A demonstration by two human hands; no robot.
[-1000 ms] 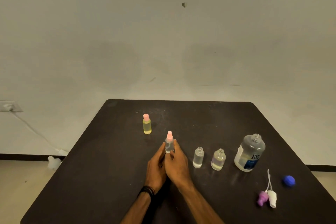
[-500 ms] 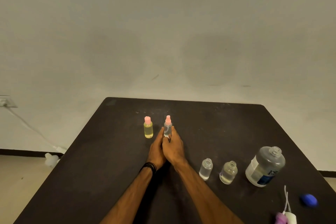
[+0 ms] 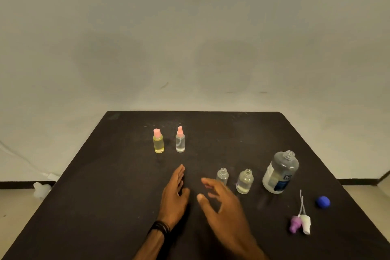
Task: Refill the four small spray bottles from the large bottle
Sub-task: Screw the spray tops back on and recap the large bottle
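Observation:
On the black table (image 3: 105, 175), two capped spray bottles stand side by side at the back: a yellow one (image 3: 158, 141) and a clear one (image 3: 180, 139), both with pink tops. Two uncapped small bottles (image 3: 222, 176) (image 3: 245, 181) stand right of my hands. The large clear bottle (image 3: 280, 172) with a blue label stands open further right. My left hand (image 3: 174, 194) lies flat and empty on the table. My right hand (image 3: 221, 202) hovers with spread fingers, blurred, just left of the nearer uncapped bottle, holding nothing.
A purple spray top (image 3: 295, 224) and a white spray top (image 3: 305, 222) with dip tubes lie at the right front. A blue cap (image 3: 322, 202) lies beyond them near the right edge. A wall rises behind the table.
Both hands let go of the clear pink-topped bottle, which now stands beside the yellow one. The hands pulled back toward me; the right one swung to the right.

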